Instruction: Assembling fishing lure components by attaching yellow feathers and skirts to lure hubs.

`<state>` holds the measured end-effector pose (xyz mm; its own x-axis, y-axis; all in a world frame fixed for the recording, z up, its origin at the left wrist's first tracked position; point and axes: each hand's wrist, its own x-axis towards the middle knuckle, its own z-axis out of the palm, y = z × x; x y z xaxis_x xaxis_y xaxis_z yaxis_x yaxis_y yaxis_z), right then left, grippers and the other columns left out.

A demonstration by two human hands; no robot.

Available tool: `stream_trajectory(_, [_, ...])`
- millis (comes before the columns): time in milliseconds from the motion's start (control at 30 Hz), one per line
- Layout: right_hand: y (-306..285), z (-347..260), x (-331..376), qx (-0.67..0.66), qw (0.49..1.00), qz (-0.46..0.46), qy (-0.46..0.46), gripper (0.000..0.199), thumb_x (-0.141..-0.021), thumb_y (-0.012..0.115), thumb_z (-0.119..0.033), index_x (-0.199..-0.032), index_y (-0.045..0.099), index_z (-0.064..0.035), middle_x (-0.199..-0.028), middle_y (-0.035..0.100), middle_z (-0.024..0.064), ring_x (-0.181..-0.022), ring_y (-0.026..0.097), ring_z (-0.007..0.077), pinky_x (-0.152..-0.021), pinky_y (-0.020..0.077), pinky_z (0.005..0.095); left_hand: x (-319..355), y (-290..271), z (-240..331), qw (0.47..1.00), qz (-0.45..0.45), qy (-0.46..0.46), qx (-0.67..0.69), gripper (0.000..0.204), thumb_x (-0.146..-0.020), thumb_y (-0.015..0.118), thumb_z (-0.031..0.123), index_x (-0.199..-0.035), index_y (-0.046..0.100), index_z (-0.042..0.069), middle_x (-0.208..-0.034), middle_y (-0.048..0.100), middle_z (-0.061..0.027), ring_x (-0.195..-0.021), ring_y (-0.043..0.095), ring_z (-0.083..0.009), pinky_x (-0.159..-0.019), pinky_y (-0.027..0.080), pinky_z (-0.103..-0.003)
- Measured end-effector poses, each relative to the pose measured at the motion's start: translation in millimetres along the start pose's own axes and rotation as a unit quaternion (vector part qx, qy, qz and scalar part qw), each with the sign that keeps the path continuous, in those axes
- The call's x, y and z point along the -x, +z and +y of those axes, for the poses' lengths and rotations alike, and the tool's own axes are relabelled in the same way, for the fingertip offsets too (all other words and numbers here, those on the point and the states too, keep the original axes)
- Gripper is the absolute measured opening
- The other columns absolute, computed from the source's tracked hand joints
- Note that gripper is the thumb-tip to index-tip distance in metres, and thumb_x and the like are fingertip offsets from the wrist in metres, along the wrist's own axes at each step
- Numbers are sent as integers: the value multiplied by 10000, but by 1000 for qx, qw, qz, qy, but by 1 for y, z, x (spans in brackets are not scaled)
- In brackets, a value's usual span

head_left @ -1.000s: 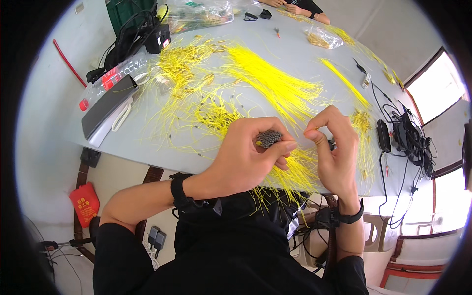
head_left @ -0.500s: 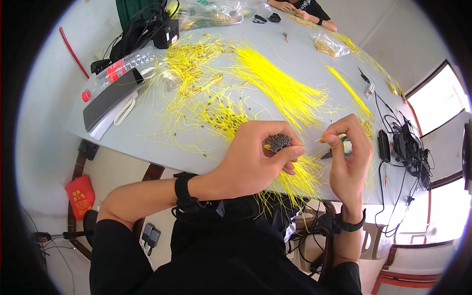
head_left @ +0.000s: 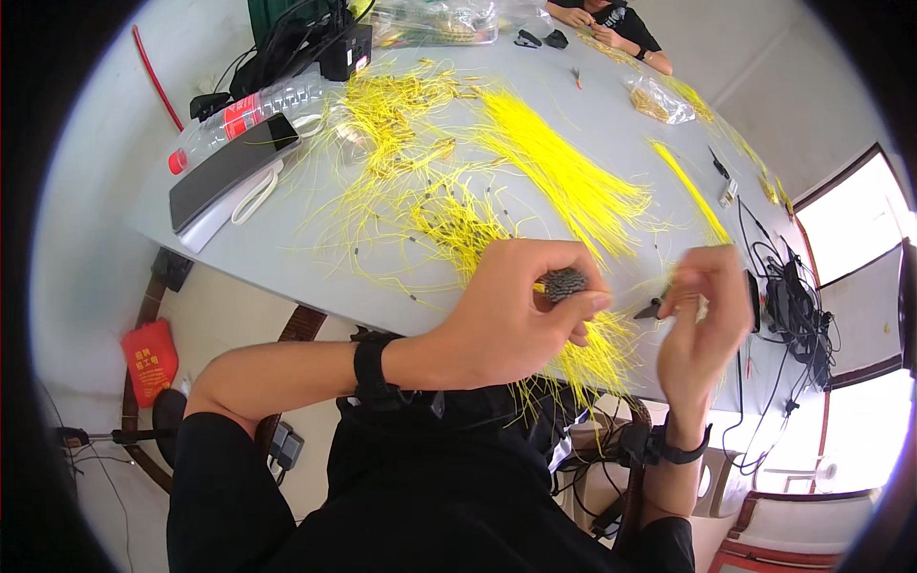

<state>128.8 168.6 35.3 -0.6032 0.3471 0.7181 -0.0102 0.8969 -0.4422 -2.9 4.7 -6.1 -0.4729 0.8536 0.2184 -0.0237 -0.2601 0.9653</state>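
My left hand is closed round a bundle of thin yellow strands. The bundle's packed dark grey tips show between thumb and forefinger, and its loose ends fan out below the hand toward my lap. To the right, my right hand is raised above the table edge, smeared by motion; whether it pinches anything is not clear. A dark pointed tool lies beside it, partly hidden. Just beyond my left hand spreads a tangled pile of yellow strands with small grey ends.
Straight yellow strands lie mid-table, with a tangled heap to their left. A phone-like black slab and a plastic bottle are at left. Black cables crowd the right edge. A co-worker's hands are at the far end.
My right hand has moved right and slightly down, away from the left hand. The left hand keeps its hold on the bundle. The whole view has shifted slightly.
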Motion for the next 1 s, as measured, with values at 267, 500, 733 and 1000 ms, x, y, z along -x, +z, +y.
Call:
stream_trajectory(267, [-42, 16, -7, -43, 992, 73, 96, 139, -1080, 601, -92, -1039, 679, 15, -788, 627, 25, -559, 478, 24, -486, 306, 183, 4, 2, -2, 999, 6, 26, -23, 91, -996, 711, 30, -985, 704, -60, -923, 721, -101, -751, 731, -122, -666, 617, -255])
stream_trajectory(500, [-42, 5, -9, -129, 986, 57, 91, 146, -1067, 615, -91, -1026, 701, 20, -817, 686, 51, -531, 503, 39, -466, 338, 185, 9, 3, -3, 986, -5, 151, -63, 66, -945, 706, -96, -1009, 718, -80, -928, 733, -147, -738, 740, -149, -639, 603, -257])
stream_trajectory(733, [-47, 4, -6, -192, 978, -51, 56, 169, -1009, 541, 32, -1070, 697, 49, -1002, 701, 120, -616, 571, 90, -513, 400, 206, 9, 5, -2, 979, -10, 205, -24, 82, -924, 715, -124, -993, 724, -81, -912, 734, -158, -715, 738, -155, -592, 578, -259])
stream_trajectory(1000, [4, -24, -6, -133, 968, -209, -36, 289, -979, 501, 53, -1183, 703, 24, -1128, 738, 138, -964, 710, 201, -851, 549, 334, 12, 1, -1, 949, -63, 290, -102, 80, -901, 751, -104, -960, 747, -48, -823, 743, -139, -665, 736, -154, -564, 518, -239])
